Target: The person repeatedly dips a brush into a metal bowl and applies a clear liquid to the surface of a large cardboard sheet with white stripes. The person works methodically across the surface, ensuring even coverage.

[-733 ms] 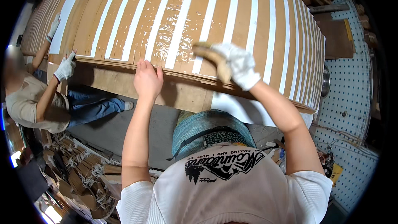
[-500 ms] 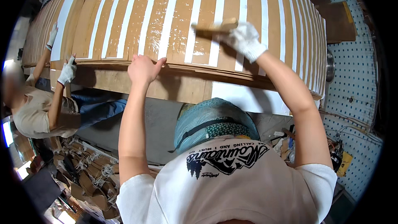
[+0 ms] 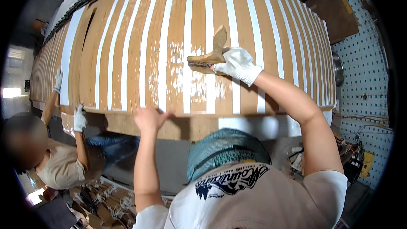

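Gripping one brush [image 3: 218, 47] over striped cardboard [image 3: 198, 12], off centre toward twelve o'clock.
Curling one right hand [image 3: 239, 65], in white knit glove, round smooth, fin-handled wood toward one o'clock; resting one bare left hand [image 3: 149, 120] along the near edge toward half past eight, with thumb wide. Counting over a dozen straight white strips [image 3: 188, 25], with glossy patches between; plus one co-worker [image 3: 70, 161] toward eight, two hands [image 3: 79, 119] gloved.

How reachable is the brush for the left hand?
Probably yes: nothing stands between the left hand, at the edge of the striped sheets, and the brush, though the right hand holds it.
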A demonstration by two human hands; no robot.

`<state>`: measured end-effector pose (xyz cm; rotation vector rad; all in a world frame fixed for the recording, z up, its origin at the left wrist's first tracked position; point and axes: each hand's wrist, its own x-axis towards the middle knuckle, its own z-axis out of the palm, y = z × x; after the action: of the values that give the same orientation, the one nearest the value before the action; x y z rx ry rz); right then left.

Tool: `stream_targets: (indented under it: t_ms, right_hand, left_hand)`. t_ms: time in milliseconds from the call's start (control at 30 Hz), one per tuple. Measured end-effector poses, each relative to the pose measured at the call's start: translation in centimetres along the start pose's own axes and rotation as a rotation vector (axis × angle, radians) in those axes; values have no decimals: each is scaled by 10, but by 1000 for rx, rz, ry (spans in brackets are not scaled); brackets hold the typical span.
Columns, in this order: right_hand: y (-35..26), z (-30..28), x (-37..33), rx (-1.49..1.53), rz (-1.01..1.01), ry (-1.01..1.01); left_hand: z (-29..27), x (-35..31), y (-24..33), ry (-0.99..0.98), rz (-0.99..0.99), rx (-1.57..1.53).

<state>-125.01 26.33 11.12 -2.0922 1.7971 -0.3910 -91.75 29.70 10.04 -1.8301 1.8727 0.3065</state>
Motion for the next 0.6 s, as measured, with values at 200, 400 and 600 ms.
stream_targets:
  t_ms: [200, 400, 600]
  right_hand:
    - [62, -54, 139, 23, 197, 9]
    - [160, -55, 295, -101, 148, 264]
    - [191, -76, 385, -275, 174, 213]
  left_hand:
    - [8, 6, 4, -8, -170, -47]
    - [14, 4, 4, 3, -165, 22]
    - [31, 1, 2, 29, -135, 90]
